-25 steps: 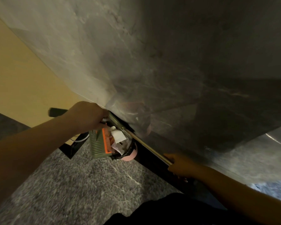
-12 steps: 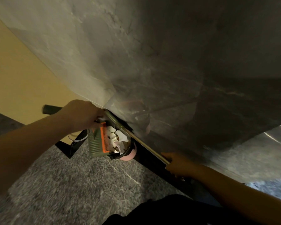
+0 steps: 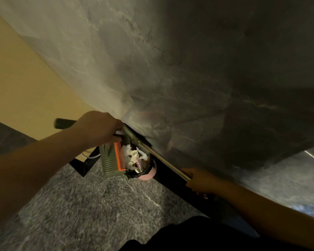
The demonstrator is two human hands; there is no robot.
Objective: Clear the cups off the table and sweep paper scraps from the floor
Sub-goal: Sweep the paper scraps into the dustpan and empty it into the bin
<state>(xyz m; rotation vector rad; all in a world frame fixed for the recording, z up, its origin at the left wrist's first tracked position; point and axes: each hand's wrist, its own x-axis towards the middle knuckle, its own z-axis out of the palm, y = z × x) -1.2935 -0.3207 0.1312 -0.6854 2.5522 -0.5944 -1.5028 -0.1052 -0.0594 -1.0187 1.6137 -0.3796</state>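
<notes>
A broad grey marble wall fills most of what I can see from here, its polished face sloping down to a black skirting strip that runs along its foot. To the left of it stands a plain cream wall, and below both spreads a speckled grey stone floor. The person's left arm reaches in from the lower left, and the left hand has its fingers curled tight around the dark handle of a green dustpan, whose black end sticks out behind the knuckles. The dustpan is tipped over the mouth of a small pink bin lined with a black bag, standing on the floor hard against the skirting. An orange comb of teeth lines the dustpan's edge beside the bin's opening. White paper scraps lie heaped just past that comb, inside the bin's mouth, crumpled and touching one another. A thin metal pole slants from near the left hand down along the wall base to the right hand, which comes in from the lower right; its fingers wrap the pole's lower part, though the far side of that grip is hidden from me. A pale cord loops on the floor near the corner, behind the dustpan. No cups show anywhere in this view.
</notes>
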